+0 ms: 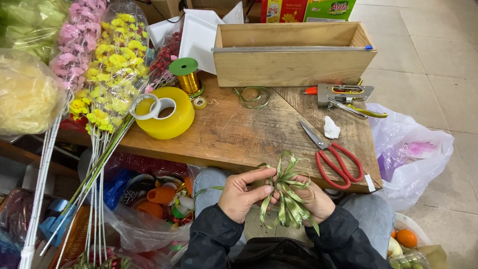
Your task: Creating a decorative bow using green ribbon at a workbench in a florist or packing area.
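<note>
Worn wooden tabletop [239,134] fills the middle of the view, with pale floor tiles to the right. Just below its front edge, over the person's lap, both hands work one olive-green ribbon bow [288,194] — the left hand [241,194] pinches its loops between thumb and forefinger, while the right hand [311,199] cups and grips the bunch from behind. On the table lie one pair of red-handled scissors [334,158], one staple gun [343,94], one open wooden box [291,52], one spool of gold wire [188,74] and two tape rolls — a big yellow one [172,124] and a white one [146,107] leaning on it.
</note>
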